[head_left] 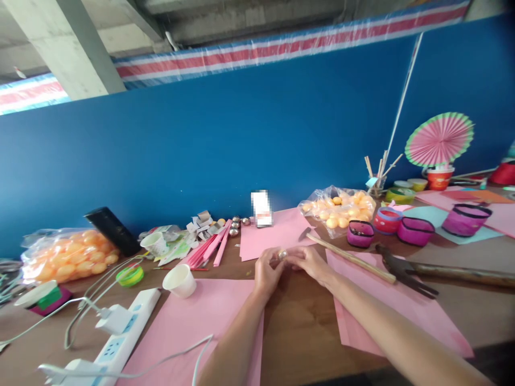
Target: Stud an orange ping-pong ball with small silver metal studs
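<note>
My left hand (pixel 267 271) is closed in a pinch on a small shiny ball (pixel 282 254), silvery with a golden tint. The fingers of my right hand (pixel 308 262) are bent and meet the left fingertips at the ball's right side. Both hands are just above the brown table, between two pink sheets. Fingers hide part of the ball. Beyond the left hand, several similar shiny balls (pixel 234 228) lie beside a bundle of pink paper strips (pixel 209 247). A small wooden-handled hammer (pixel 354 260) lies to the right of my right hand.
A claw hammer (pixel 410 271) rests on the right pink sheet (pixel 362 321). On the left are a white cup (pixel 179 281), a power strip (pixel 124 338) and cables. Bags of orange balls (pixel 80 254) stand near the blue partition (pixel 225 145). Purple fabric containers (pixel 416 230) are at right.
</note>
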A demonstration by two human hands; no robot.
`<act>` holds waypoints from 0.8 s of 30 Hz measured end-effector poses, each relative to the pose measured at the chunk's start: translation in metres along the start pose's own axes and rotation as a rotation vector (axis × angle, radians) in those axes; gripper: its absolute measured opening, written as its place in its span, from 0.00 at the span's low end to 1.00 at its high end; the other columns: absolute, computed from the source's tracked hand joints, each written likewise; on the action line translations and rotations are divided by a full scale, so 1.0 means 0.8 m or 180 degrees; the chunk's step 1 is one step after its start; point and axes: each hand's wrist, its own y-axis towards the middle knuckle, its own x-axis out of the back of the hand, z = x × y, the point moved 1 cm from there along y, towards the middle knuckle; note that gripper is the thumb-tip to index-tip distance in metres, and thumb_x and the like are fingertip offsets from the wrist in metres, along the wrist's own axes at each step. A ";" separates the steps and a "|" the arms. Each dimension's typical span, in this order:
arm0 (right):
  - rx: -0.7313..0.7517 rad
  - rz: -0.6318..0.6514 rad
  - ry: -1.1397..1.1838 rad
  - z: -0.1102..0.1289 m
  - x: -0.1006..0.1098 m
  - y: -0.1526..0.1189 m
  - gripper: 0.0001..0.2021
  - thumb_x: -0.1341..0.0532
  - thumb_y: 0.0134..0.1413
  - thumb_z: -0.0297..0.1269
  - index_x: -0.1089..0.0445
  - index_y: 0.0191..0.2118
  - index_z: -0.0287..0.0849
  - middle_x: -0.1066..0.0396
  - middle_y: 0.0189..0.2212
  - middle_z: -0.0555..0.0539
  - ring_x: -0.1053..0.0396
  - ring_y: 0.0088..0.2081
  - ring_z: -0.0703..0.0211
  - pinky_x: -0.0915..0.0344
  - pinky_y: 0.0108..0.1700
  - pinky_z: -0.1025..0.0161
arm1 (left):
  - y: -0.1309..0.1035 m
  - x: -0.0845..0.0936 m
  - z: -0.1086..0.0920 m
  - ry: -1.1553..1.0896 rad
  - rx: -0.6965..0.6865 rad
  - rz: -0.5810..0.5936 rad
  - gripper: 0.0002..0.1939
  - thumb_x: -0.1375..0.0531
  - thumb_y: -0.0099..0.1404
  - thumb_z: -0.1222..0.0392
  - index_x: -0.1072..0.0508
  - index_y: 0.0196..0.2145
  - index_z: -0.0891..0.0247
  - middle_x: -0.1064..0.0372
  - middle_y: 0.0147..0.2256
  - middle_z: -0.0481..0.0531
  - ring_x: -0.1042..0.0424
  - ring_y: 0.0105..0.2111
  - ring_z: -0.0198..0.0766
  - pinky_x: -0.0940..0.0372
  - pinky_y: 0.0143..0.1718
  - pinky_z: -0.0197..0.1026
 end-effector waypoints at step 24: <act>-0.0070 -0.0107 0.0253 0.007 -0.007 -0.004 0.19 0.34 0.37 0.42 0.29 0.38 0.39 0.27 0.32 0.44 0.30 0.34 0.56 0.33 0.38 0.59 | 0.000 0.001 -0.004 0.0227 -0.0197 -0.0022 0.15 0.42 0.52 0.67 0.31 0.39 0.60 0.34 0.39 0.52 0.33 0.39 0.37 0.33 0.37 0.40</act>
